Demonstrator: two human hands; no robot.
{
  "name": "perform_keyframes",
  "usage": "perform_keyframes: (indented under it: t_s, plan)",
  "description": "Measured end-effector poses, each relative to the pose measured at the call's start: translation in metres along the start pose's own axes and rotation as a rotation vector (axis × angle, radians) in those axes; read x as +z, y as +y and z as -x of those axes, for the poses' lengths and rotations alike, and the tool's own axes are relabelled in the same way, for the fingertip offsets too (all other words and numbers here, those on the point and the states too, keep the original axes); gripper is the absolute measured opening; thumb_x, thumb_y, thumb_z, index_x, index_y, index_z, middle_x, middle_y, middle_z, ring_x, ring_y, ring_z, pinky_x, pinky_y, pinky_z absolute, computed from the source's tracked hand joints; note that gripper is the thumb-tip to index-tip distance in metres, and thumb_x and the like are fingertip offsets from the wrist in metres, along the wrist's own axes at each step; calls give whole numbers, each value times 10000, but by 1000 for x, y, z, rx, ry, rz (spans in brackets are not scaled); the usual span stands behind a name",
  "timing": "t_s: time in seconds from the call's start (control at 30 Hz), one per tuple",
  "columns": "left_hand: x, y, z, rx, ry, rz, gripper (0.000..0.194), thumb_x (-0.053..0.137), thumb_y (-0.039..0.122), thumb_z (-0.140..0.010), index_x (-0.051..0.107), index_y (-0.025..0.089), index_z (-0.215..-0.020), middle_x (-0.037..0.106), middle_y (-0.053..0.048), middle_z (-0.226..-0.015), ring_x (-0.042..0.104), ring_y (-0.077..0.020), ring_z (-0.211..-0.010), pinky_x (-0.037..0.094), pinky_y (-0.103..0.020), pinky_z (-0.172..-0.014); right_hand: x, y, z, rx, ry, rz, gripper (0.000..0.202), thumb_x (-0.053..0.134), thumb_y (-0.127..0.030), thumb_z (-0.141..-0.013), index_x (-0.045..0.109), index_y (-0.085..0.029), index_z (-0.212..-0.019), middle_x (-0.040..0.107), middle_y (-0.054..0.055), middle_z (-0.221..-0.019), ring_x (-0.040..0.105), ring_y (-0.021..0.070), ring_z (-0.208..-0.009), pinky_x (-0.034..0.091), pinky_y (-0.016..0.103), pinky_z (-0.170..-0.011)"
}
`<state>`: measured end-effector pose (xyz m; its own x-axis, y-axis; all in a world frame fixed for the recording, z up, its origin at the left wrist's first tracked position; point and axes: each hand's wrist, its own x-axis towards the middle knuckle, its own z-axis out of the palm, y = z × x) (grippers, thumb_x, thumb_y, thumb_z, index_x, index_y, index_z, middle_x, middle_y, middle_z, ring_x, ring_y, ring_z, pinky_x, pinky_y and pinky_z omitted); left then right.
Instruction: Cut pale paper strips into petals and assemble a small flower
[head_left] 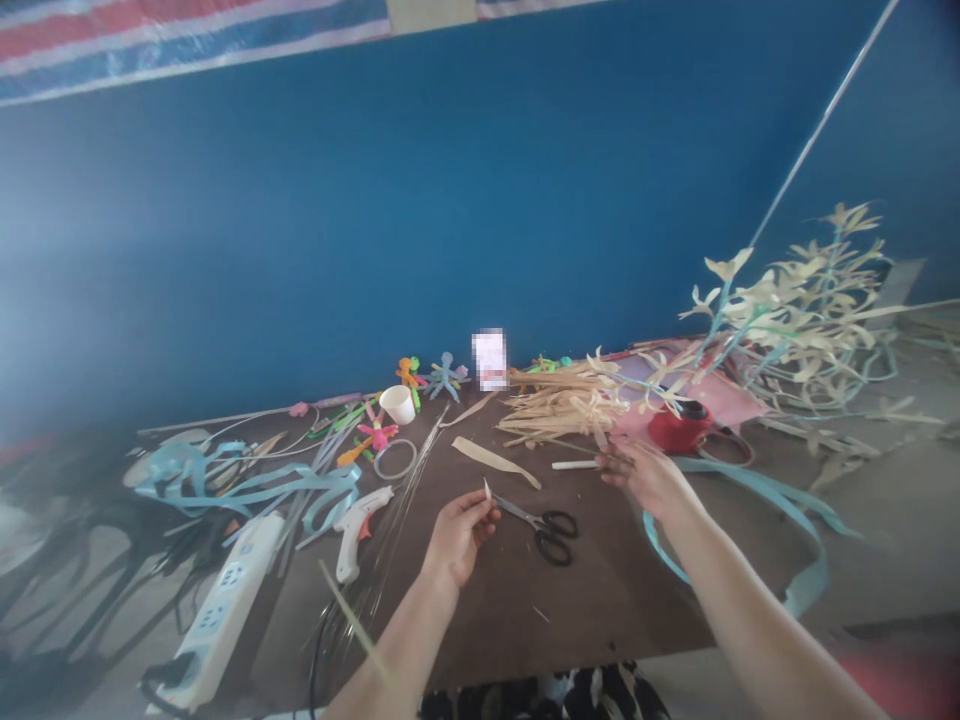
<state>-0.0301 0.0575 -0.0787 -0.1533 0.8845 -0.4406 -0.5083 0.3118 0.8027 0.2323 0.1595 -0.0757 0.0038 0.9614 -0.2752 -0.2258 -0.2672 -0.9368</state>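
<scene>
My left hand (461, 530) is closed in a pinch on a small pale strip (487, 490), whose pointed tip sticks up above the fingers. Black-handled scissors (553, 532) lie just right of it, blades toward that hand. Farther right, my right hand (649, 480) reaches over the table with its fingers apart, beside a white stick (576, 465) and near the bundle of dry pale strips (559, 405). No object shows clearly in it. Between and beyond the hands lies a single flat pale strip (496, 462).
A white glue gun (354, 530), thin wires, a power strip (225, 610) and blue ribbon (300, 485) are at left. Behind them stand a paper cup (397, 404) and small colourful figures. Pale artificial flowers (795, 300) and a red object (677, 430) are at right.
</scene>
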Motion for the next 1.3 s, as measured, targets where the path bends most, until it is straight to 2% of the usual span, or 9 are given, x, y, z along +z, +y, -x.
perform_keyframes:
  t_s: [0.17, 0.27, 0.37, 0.47, 0.67, 0.87, 1.03, 1.2, 1.3]
  plan:
    - [3, -4, -5, -9, 10, 42, 225, 669, 159, -598, 608, 111, -809, 595, -43, -712, 562, -84, -586, 426, -157, -473, 20, -11, 23, -394, 226, 913, 471, 545, -346, -662, 443, -235, -1108, 372, 103, -1220, 454, 293, -1023, 415, 413, -734]
    - [7, -5, -9, 1, 24, 42, 232, 666, 161, -602, 606, 115, -821, 598, -46, -721, 564, -84, -594, 425, -158, -486, 46, -22, 60, -662, 204, 1196, 443, 525, -357, -691, 462, -204, -1102, 324, 121, -1255, 286, 323, -1146, 272, 474, -883]
    - [14, -4, -13, 4, 53, 51, 236, 663, 151, -601, 605, 118, -827, 604, -53, -748, 570, -86, -599, 429, -163, -498, 84, -15, 108, -773, -245, 1163, 328, 521, -407, -702, 514, -201, -957, 490, 82, -1054, 408, 238, -1025, 315, 371, -864]
    - [19, -2, -16, 31, 76, 104, 224, 661, 139, -599, 607, 121, -816, 607, -53, -768, 573, -86, -607, 435, -164, -506, 118, 14, 145, -739, -760, 1191, 522, 608, -534, -552, 515, -182, -925, 544, 54, -911, 489, 214, -839, 383, 315, -746]
    - [7, 3, -22, 115, 132, 186, 200, 648, 103, -606, 609, 116, -802, 612, -50, -756, 573, -81, -597, 445, -161, -503, 129, 62, 151, -783, -830, 1417, 143, 474, -260, -748, 525, -168, -845, 538, 51, -846, 514, 161, -682, 391, 257, -576]
    - [-7, 4, -27, 167, 152, 240, 192, 622, 58, -619, 606, 112, -803, 625, -53, -741, 580, -77, -596, 456, -153, -504, 116, 66, 152, -959, -924, 1398, 133, 497, -211, -708, 482, -171, -834, 518, 42, -804, 501, 174, -702, 399, 256, -554]
    - [-14, 23, -29, 238, 157, 255, 194, 618, 60, -625, 610, 112, -811, 627, -46, -741, 578, -66, -580, 458, -138, -499, 129, 68, 152, -1003, -933, 1426, 425, 508, -250, -678, 390, -213, -1085, 514, 59, -870, 517, 163, -596, 392, 256, -465]
    - [-24, 50, -29, 318, 172, 237, 203, 622, 47, -610, 610, 116, -800, 627, -30, -708, 573, -61, -551, 448, -123, -464, 145, 73, 151, -1018, -925, 1491, 140, 548, -246, -641, 510, -178, -758, 498, 77, -831, 510, 206, -669, 399, 283, -472]
    - [-31, 57, -24, 318, 157, 229, 215, 608, 32, -612, 609, 116, -810, 631, -36, -707, 576, -67, -551, 449, -126, -463, 134, 54, 141, -1034, -912, 1466, 45, 522, -189, -669, 515, -158, -700, 491, 65, -760, 485, 205, -716, 394, 285, -523]
